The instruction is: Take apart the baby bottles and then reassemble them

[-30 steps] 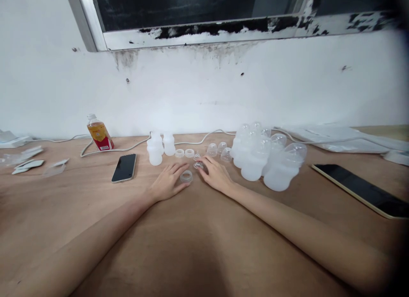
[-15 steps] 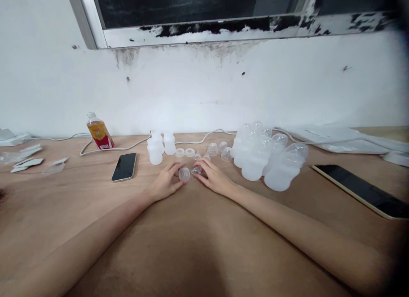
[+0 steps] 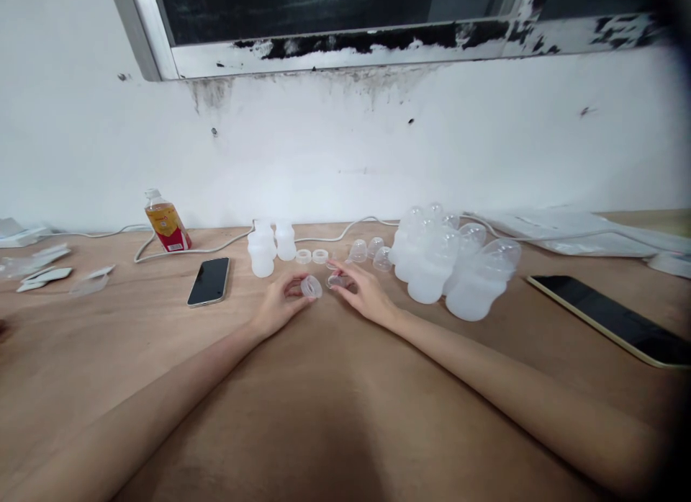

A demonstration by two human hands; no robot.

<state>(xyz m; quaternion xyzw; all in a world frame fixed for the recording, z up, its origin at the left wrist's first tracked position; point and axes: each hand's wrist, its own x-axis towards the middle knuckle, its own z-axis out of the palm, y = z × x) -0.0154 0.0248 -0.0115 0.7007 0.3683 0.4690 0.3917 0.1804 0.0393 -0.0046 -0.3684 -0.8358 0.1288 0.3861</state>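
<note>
My left hand point(image 3: 279, 302) holds a translucent ring point(image 3: 312, 287) between thumb and fingers, its opening tilted toward my right hand. A small clear nipple-shaped piece point(image 3: 335, 280) is pinched in my right hand point(image 3: 366, 294), a short gap away from the ring. Just beyond my hands two whitish rings point(image 3: 312, 256) lie side by side. Several clear domed caps point(image 3: 373, 251) stand to their right. Frosted bottles without caps point(image 3: 262, 250) are behind my left hand. To the right of my right hand stands a group of frosted bottles with clear caps point(image 3: 429, 261).
A dark phone point(image 3: 209, 281) lies at the left, with a drink bottle point(image 3: 168, 222) behind it. A larger phone or tablet point(image 3: 607, 318) lies at the right. A white cable point(image 3: 345, 232) runs along the wall, and plastic bags point(image 3: 566, 234) lie at the back right.
The ring in my left hand has turned, so its opening shows more. My right hand has tilted the clear piece and moved very slightly right.
</note>
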